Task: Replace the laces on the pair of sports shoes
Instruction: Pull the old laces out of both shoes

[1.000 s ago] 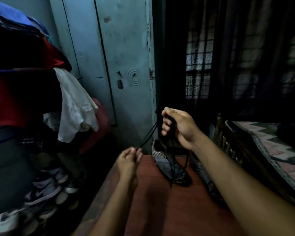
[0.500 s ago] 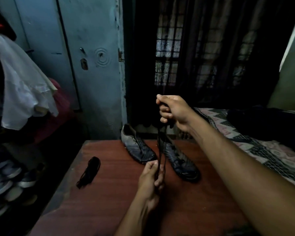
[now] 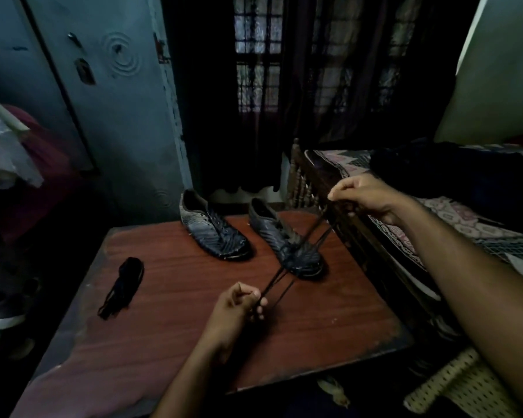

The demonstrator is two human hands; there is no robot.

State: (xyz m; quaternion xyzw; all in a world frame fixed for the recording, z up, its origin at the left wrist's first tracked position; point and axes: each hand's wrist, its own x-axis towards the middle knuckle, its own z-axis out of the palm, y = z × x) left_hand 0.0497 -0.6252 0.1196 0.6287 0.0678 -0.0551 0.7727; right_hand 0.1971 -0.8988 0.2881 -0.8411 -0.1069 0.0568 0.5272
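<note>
Two dark sports shoes on a reddish-brown wooden table (image 3: 169, 336), both standing upright near its far edge in the middle of the frame, toes toward the camera. Left shoe (image 3: 212, 229) with a pale striped heel, standing apart from everything else. Right shoe (image 3: 284, 239) just beside it, nearer the table's right edge, crossed in front by a stretched lace.

One black lace (image 3: 299, 251) held taut in the air, doubled into two strands, running diagonally from lower centre up to the right and passing over the toe of the right shoe. Cannot tell whether touching the shoe or threaded into it.

One second lace bundle (image 3: 123, 283), black and bunched, lying flat on the left part of the table, well apart from both shoes and both hands.

Two bare hands. Left hand (image 3: 239, 306) low in the centre of the frame, above the table, fingers curled in and pinching the lower end of the lace between thumb and fingertips. Right hand (image 3: 366, 193) higher, right of centre, beyond the table's right edge, fingers curled and gripping the upper end of the same lace.

One bed (image 3: 465, 224) with a patterned cover along the right side. One pale blue door (image 3: 124, 116) at upper left, one dark curtained window (image 3: 299, 70) at top centre. Hanging clothes (image 3: 0, 152) at the left edge; a few other shoes dimly seen at lower left, too dark to count.
</note>
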